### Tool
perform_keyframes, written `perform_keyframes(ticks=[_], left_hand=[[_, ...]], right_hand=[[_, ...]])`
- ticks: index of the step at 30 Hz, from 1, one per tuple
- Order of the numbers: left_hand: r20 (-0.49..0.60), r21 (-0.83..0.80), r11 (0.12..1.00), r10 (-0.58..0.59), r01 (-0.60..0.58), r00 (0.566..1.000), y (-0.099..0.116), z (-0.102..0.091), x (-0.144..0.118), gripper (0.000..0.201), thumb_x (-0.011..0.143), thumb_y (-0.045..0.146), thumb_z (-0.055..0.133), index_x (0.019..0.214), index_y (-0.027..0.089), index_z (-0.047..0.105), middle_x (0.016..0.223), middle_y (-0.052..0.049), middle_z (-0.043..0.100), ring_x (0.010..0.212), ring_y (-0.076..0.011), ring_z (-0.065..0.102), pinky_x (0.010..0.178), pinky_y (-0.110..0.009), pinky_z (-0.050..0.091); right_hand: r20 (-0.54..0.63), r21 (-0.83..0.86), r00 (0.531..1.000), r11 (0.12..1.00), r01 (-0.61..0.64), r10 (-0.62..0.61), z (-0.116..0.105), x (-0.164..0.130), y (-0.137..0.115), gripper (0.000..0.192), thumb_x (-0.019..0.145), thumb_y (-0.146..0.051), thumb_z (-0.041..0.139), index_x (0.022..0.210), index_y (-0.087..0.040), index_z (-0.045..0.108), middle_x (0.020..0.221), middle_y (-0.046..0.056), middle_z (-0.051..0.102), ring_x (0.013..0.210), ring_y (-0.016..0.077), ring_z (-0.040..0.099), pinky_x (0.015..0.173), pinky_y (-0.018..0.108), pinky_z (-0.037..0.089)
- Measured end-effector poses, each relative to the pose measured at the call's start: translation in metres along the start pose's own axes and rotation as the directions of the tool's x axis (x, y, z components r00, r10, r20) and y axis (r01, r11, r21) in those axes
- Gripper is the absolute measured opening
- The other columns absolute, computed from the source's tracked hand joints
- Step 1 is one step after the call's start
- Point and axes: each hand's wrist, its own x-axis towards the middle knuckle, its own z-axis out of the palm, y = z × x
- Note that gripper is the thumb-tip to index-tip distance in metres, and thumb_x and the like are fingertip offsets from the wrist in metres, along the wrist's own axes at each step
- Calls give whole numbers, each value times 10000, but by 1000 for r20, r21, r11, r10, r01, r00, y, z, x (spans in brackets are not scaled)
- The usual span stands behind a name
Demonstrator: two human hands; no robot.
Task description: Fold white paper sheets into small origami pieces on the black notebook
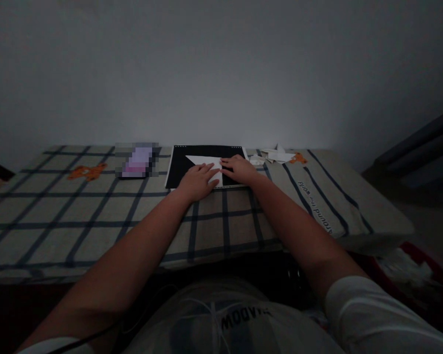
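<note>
Closest to us we see our own white shirt (pixel 221 319) with dark letters on it, low in the picture. Our two bare arms stretch away from it, out over the bench (pixel 96 221). The bench has a cloth (pixel 59 206) on it, pale with dark blue lines that cross to make big squares. Some small words run along the cloth on the right side.

Farther out, our left hand (pixel 197 181) lies flat, palm down. Its fingers (pixel 211 169) are spread a little and press on the near edge of a white paper (pixel 204 161). Our right hand (pixel 240 168) lies flat too, just beside the left one. Its fingers (pixel 227 161) point left and touch the right part of the same paper. No hand is closed around anything; both just press down.

The white paper is folded into a pointy shape, with the point toward the left. It lies on a black board (pixel 180 169), near the far edge of the bench, in the middle.

To the left of the black board sits a blurry purple thing (pixel 137 160); we cannot tell what it is. More to the left is a small orange bear picture (pixel 86 172) on the cloth. To the right of the board lie some folded white paper shapes (pixel 278 155), and another orange bear picture (pixel 298 158) just beside them.

Behind it all is a plain grey wall (pixel 221 64).
</note>
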Motion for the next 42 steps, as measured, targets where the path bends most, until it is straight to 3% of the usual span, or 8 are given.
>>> perform_keyframes(ticks=[9,15,20,34,42], left_hand=[[16,-1,1000,-18,18,1000,3,-4,0,553,1047,476,369,1530,233,484,1634,-108,403,1485,-303,393,1199,-480,302],[20,-28,1000,-12,13,1000,3,-5,1,566,1047,491,367,1547,242,456,1631,-114,408,1489,-298,385,1204,-488,288],[15,-13,1000,-10,10,1000,3,-5,1,547,1051,492,367,1532,256,474,1630,-96,414,1488,-278,386,1211,-468,277],[51,32,999,-19,18,999,5,-9,0,550,1055,494,349,1532,249,471,1646,-82,389,1487,-274,385,1219,-428,257],[45,19,1000,-14,14,999,6,-11,-1,557,1060,500,345,1554,261,445,1637,-92,400,1479,-273,396,1221,-434,255]], right_hand=[[13,-41,1000,999,1,0,-7,-1,-6,356,1017,-366,550,1302,-235,718,1462,81,616,1218,325,566,1034,515,471],[62,64,995,995,72,-76,-16,-1,-8,272,988,-275,591,1156,-185,785,1285,116,720,1197,295,593,1049,474,468],[67,145,993,986,83,-94,-16,-1,1,228,931,-298,688,1103,-201,801,1306,113,706,1241,282,592,1077,459,448],[149,211,985,976,49,-82,-27,-9,-6,472,782,-488,824,1162,-211,780,1424,126,624,1328,337,537,1123,507,430],[80,224,993,973,62,-82,-19,-7,-1,311,891,-369,729,1134,-182,782,1374,135,660,1295,300,566,1115,483,432]])
